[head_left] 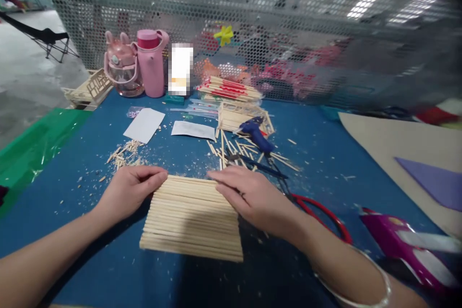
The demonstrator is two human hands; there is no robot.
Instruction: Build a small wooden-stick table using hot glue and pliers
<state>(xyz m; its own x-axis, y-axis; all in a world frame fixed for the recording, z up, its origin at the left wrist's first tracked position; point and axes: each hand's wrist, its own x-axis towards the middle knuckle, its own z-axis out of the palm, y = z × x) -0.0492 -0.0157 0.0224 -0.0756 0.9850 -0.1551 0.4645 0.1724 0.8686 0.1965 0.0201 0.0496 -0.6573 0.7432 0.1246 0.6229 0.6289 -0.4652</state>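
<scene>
A flat panel of thin wooden sticks (pixel 191 216), laid side by side, lies in front of me on the blue table. My left hand (pixel 132 187) is closed, pinching the panel's far left corner between thumb and fingers. At the far right corner my right hand (pixel 252 197) grips the edge, its fingers pointing left and its thumb nearer to me. Just beyond it are loose cut sticks (pixel 238 147), a blue glue gun (pixel 258 134) and a small stick-built frame (pixel 231 118). Stick scraps (pixel 126 151) are scattered past my left hand.
Behind stand a pink bottle (pixel 151 65), a rabbit-eared bottle (pixel 122 72) and a blurred-out upright screen (pixel 180 70), near bundled sticks (pixel 229 89). White paper (pixel 145 125) lies at left. On the right are a red cable or handle (pixel 325 209) and a purple package (pixel 407 245). Perforated metal closes the back.
</scene>
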